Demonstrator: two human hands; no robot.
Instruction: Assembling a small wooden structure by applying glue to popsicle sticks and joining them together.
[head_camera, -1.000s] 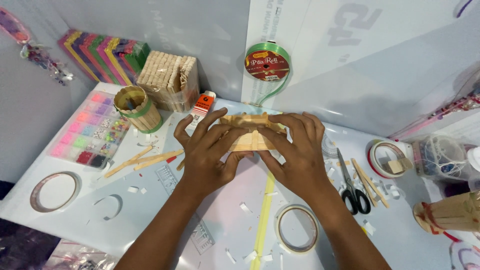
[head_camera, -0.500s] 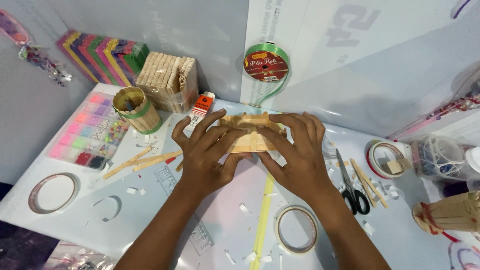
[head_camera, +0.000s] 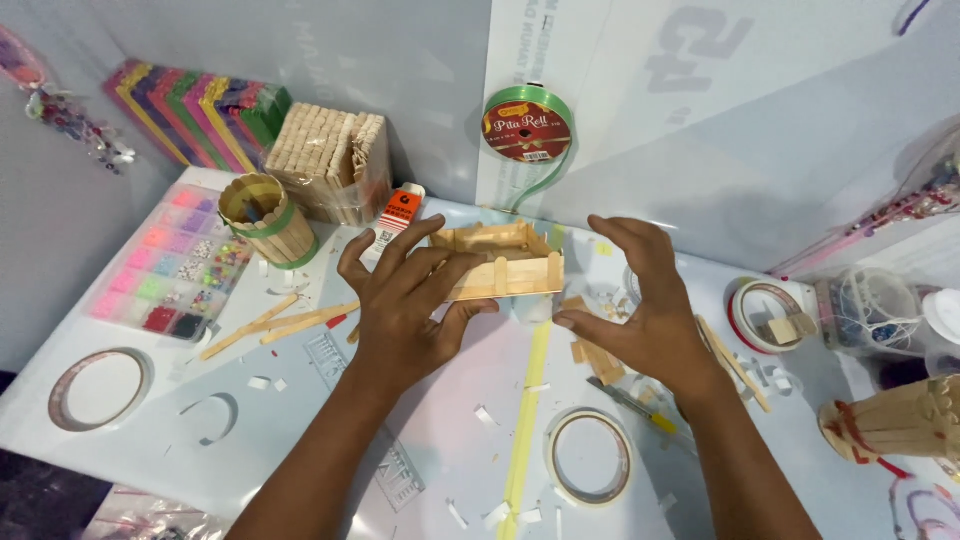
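While spread over the near wall of the small stick box (head_camera: 500, 262), left-hand fingers (head_camera: 425, 262) press on it, thumb (head_camera: 470, 312) tucked under toward the near lower edge; holds the box rather than clamps it, palm resting on the white table (head_camera: 300, 440) behind. Lies directly ahead of the left hand (head_camera: 405, 315), touching, long axis running left to right across the view, open top up, slightly tilted toward the right end. Sits off to the right, the right hand (head_camera: 645, 320), fingers (head_camera: 625, 235) open and curved, empty, apart from the box's right end with a clear gap between; thumb (head_camera: 580, 325) pointing back toward the box. Nearer by far: the left. Farther out, loose stick pieces (head_camera: 590, 350) just under the right palm, a glue tube (head_camera: 392, 225) beyond the left fingertips, a bundle of plain sticks (head_camera: 330, 160) and a stick-walled cup (head_camera: 265, 218) to the far left, a tape ring (head_camera: 590, 458) near the wrists, a green ribbon roll (head_camera: 527, 128) on the wall behind the box.
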